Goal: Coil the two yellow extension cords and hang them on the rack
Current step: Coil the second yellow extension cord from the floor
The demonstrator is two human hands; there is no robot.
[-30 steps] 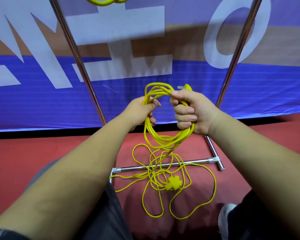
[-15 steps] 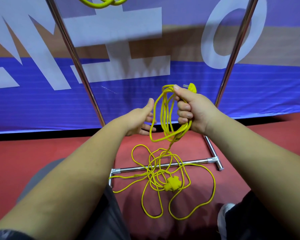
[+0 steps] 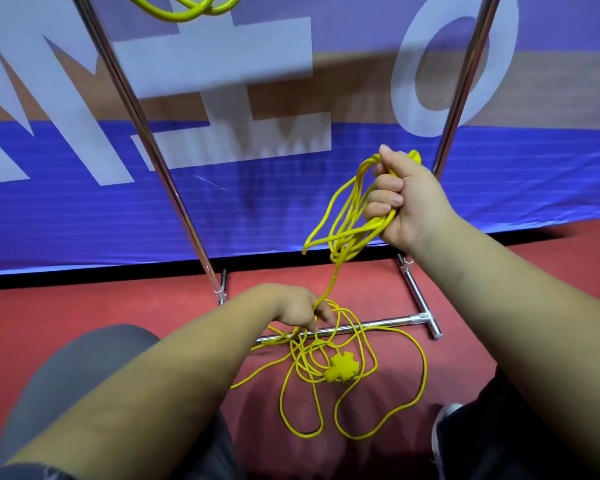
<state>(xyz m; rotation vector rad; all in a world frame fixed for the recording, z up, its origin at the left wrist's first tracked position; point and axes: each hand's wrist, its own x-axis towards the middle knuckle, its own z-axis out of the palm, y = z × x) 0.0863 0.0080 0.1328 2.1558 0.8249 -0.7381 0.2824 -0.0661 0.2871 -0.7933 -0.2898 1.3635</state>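
This looks like an indoor sports or event hall. A smooth red floor (image 3: 84, 299), of the kind laid on courts, runs back to a long printed banner (image 3: 291, 216) standing along its far edge, blue below and tan above, with huge white letters. On the floor in front of the banner stands a chromed tube rack (image 3: 392, 321) with bare steel uprights and a foot bar

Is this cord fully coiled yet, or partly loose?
Partly coiled. The right hand grips several loops; the loose cord lies spread on the floor, the left hand pinching it.
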